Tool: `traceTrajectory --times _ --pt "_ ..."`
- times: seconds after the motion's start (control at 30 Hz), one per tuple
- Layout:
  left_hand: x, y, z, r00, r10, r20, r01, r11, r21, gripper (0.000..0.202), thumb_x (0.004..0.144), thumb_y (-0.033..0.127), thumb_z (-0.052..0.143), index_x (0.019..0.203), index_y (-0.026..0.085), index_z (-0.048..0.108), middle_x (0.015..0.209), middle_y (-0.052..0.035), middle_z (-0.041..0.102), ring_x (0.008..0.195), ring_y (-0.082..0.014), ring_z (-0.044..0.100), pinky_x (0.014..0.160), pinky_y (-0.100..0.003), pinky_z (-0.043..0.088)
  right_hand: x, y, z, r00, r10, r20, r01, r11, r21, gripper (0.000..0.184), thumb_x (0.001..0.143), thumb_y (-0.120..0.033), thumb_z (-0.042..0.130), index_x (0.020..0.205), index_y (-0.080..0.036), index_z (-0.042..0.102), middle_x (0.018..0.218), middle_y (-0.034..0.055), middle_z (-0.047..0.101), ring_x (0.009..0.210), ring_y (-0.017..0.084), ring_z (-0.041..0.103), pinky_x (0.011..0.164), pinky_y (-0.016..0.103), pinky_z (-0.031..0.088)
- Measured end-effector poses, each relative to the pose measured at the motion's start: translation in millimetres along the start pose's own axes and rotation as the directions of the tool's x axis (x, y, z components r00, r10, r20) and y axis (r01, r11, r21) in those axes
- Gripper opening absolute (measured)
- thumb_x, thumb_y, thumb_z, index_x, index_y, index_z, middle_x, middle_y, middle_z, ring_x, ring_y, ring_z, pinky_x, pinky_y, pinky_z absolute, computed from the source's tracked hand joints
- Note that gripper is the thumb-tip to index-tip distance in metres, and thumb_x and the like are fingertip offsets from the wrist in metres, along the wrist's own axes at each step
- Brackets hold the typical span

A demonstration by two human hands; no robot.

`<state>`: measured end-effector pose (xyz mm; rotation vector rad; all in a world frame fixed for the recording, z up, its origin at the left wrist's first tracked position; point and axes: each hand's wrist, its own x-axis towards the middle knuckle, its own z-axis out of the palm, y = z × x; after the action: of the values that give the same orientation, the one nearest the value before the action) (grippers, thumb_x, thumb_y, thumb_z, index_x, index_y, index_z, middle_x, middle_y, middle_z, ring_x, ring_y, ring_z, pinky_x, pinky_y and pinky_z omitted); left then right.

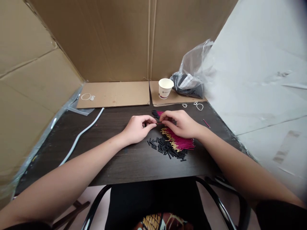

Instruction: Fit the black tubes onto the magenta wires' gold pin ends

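My left hand [138, 127] and my right hand [180, 123] meet over the dark table [115, 159], fingertips pinched together on a thin magenta wire [158, 123] between them. Whether the left fingers also hold a small black sleeve I cannot make out. Under my right hand lies a bundle of magenta wires with gold tips [178, 141]. A scatter of short black tube pieces [165, 148] lies just in front of it. Behind my hands sits a small pile of wires with black ends [157, 113].
A white paper cup [165, 88] stands on cardboard at the back, beside a clear plastic bag of black parts [192, 76]. White rubber bands [199, 106] lie near it, others at back left [86, 96]. A white cable [80, 134] runs along the left. One loose magenta wire [206, 123] lies right. Cardboard walls enclose the table.
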<state>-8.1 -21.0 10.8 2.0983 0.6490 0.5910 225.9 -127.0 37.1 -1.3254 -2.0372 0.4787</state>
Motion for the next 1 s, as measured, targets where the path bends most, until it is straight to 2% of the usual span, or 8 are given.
traceTrajectory --times 0.23,0.43,0.83,1.0 --pt "-0.5 -0.1 -0.3 1.000 0.007 0.006 -0.007 1.000 0.006 0.015 0.097 0.031 0.078 0.103 0.021 0.087 0.098 -0.0047 0.086 0.086 -0.0213 0.074 0.085 -0.038 0.057 0.5 1.8 1.8 0.999 -0.027 -0.020 0.027 1.000 -0.004 0.011 0.110 -0.020 0.059 0.108 -0.021 0.070 0.103 0.0065 0.079 0.090 0.020 0.071 0.084 0.034 0.054" --pt "-0.6 0.6 -0.7 1.000 0.004 0.007 -0.004 1.000 0.011 0.015 0.097 0.031 0.078 0.103 0.021 0.088 0.100 -0.0050 0.087 0.087 -0.0218 0.075 0.089 -0.039 0.060 0.5 2.4 3.0 0.999 -0.024 -0.025 0.023 0.999 -0.029 0.012 0.110 -0.021 0.058 0.108 -0.021 0.070 0.103 0.0066 0.079 0.089 0.020 0.071 0.082 0.035 0.053" --pt "-1.4 3.0 -0.8 1.000 0.026 0.001 -0.026 0.999 0.028 0.013 0.098 0.028 0.077 0.104 0.021 0.088 0.101 -0.0045 0.087 0.088 -0.0218 0.076 0.088 -0.038 0.059 0.6 0.3 4.0 1.000 0.019 -0.018 -0.019 1.000 -0.006 0.011 0.110 -0.021 0.057 0.109 -0.020 0.069 0.095 0.0036 0.078 0.080 0.016 0.068 0.076 0.030 0.050" --pt "-1.5 2.0 0.1 1.000 0.017 0.002 -0.017 1.000 0.023 0.014 0.098 0.028 0.078 0.104 0.021 0.088 0.101 -0.0048 0.087 0.088 -0.0220 0.076 0.089 -0.038 0.060 0.3 0.2 4.1 1.000 -0.001 -0.025 0.001 1.000 0.002 0.011 0.108 -0.020 0.058 0.108 -0.020 0.069 0.096 0.0045 0.077 0.081 0.017 0.068 0.077 0.032 0.052"
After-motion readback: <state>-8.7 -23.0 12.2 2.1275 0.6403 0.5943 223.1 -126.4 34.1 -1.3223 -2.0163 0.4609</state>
